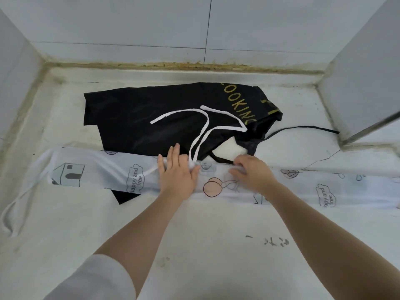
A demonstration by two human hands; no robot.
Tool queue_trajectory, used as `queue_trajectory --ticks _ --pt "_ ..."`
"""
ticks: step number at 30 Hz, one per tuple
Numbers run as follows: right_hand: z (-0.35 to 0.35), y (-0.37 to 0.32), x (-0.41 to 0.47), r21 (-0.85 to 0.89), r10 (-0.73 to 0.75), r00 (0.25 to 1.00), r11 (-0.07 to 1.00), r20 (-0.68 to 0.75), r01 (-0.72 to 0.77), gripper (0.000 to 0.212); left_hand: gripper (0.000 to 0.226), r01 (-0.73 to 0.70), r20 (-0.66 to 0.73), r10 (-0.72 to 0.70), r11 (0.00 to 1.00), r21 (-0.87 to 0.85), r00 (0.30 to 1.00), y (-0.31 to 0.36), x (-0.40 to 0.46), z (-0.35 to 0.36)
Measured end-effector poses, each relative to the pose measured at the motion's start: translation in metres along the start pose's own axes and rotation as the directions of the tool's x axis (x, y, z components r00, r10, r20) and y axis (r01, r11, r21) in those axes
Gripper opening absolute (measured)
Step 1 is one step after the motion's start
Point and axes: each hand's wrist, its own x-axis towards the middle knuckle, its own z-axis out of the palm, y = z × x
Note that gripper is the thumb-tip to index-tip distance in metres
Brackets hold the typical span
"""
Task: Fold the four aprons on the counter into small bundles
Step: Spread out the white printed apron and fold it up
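Left hand [176, 176] fingers lying straight, pressing white apron [104, 176] (long folded strip) onto counter [194, 234]; right hand [252, 175] fingers curling, pinching its edge. Black apron [151, 118] lying just beyond fingertips.

Two aprons show on the table [216, 245]: one white apron [108, 176] with printed pictures, folded into a long strip, and one black apron [140, 118] with gold lettering behind it. Two white strap ends [179, 112] lie across the black cloth, a third white strap loops off at the left, and one black strap [303, 128] trails to the right. Two hands are in view, the left hand [176, 173] and the right hand [252, 173], both on the white strip.
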Motion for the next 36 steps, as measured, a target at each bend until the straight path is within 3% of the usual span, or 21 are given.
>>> queue_trajectory --ticks 3,7,13,15,18,21,26,31,36 --pt "-0.013 0.019 -0.013 -0.034 0.037 0.999 0.999 0.008 -0.037 0.026 0.048 0.006 -0.006 -0.006 1.0 0.013 1.0 -0.007 0.0 -0.002" --pt "-0.023 0.05 -0.037 0.044 0.039 0.998 0.998 -0.041 -0.037 0.025 0.049 0.028 -0.015 -0.027 0.996 0.085 1.0 -0.027 -0.001 -0.006" --pt "-0.019 0.067 -0.049 -0.004 -0.051 0.993 0.999 -0.108 0.051 0.017 0.063 0.157 -0.134 -0.147 0.986 0.062 0.98 -0.004 -0.012 -0.011" --pt "-0.013 0.067 -0.047 -0.037 -0.054 0.988 0.998 -0.142 0.049 0.017 0.072 0.027 -0.163 -0.018 0.998 0.055 0.987 0.029 -0.014 -0.009" --pt "-0.007 0.067 -0.041 -0.039 -0.025 0.988 0.999 -0.155 0.019 0.02 0.042 -0.305 -0.107 0.296 0.948 -0.09 0.949 0.087 -0.019 0.003" --pt "-0.011 0.068 -0.035 -0.104 -0.021 0.996 0.994 -0.09 0.012 0.026 0.059 -0.389 -0.049 0.387 0.898 -0.207 0.921 0.129 -0.029 0.021" --pt "-0.027 0.071 -0.031 -0.153 0.014 0.998 0.988 0.065 -0.004 0.034 0.045 -0.3 -0.15 0.269 0.922 -0.245 0.951 0.135 -0.025 0.046" --pt "-0.039 0.105 -0.048 -0.276 -0.008 0.998 0.961 0.062 0.025 0.058 0.042 -0.195 -0.197 0.141 0.937 -0.288 0.97 0.138 -0.02 0.04" --pt "-0.06 0.176 -0.077 -0.156 0.157 0.984 0.977 0.082 -0.143 0.044 0.027 -0.167 -0.197 0.143 0.98 -0.11 0.97 0.143 -0.023 0.036"
